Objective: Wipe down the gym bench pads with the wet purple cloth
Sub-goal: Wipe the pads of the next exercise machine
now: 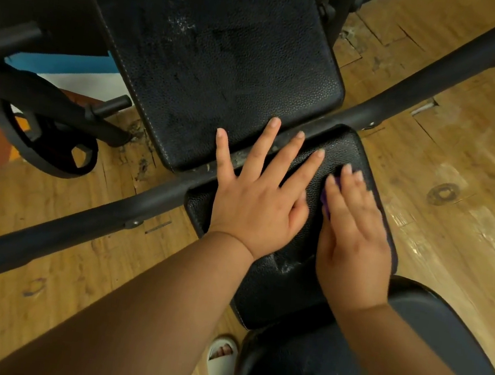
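Flat-fingered, the right hand [356,233] presses the purple cloth [327,199] on the near seat pad [279,286], left hand [257,198] splayed; far backrest pad [219,57] perhaps already wiped.

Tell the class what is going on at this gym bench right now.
A person is wiping a black gym bench. Their right hand presses the purple cloth flat onto the small pad; only a sliver of cloth shows beneath it. The left hand rests open beside it, fingers spread over the frame bar onto the large pad, which carries whitish specks.
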`<state>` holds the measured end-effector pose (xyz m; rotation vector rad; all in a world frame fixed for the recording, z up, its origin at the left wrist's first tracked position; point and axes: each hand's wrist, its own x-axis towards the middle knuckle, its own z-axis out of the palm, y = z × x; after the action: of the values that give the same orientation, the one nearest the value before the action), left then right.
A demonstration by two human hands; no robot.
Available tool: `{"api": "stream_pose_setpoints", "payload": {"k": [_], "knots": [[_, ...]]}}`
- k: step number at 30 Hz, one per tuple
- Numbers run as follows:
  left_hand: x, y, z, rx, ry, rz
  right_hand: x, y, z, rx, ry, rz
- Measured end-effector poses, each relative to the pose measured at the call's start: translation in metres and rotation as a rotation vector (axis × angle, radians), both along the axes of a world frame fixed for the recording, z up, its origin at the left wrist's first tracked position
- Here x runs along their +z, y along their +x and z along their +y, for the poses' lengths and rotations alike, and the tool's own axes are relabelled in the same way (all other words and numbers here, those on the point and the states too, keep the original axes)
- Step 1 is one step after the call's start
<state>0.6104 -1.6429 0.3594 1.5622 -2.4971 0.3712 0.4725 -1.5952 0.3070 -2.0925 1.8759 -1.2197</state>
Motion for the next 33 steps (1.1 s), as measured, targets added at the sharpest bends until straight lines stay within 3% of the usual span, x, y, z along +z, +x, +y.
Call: {"api": "stream_pose_setpoints", "payload": {"k": [7, 25, 29, 33], "knots": [[-0.002, 0.001, 0.001, -0.002, -0.024, 0.004, 0.012, -0.003, -0.04, -0.052, -0.055, -0.014], [-0.011, 0.016, 0.036, -0.006, 0.051, -0.049, -0.014, 0.013, 0.033, -0.072, 0.017, 0.011], [-0.013, 0.016, 0.037, -0.013, 0.04, -0.039, -0.007, -0.002, 0.018, -0.023, 0.016, 0.021], [-0.016, 0.016, 0.037, -0.032, -0.002, -0.04, -0.003, 0.0, 0.005, -0.134, 0.009, -0.031]]}}
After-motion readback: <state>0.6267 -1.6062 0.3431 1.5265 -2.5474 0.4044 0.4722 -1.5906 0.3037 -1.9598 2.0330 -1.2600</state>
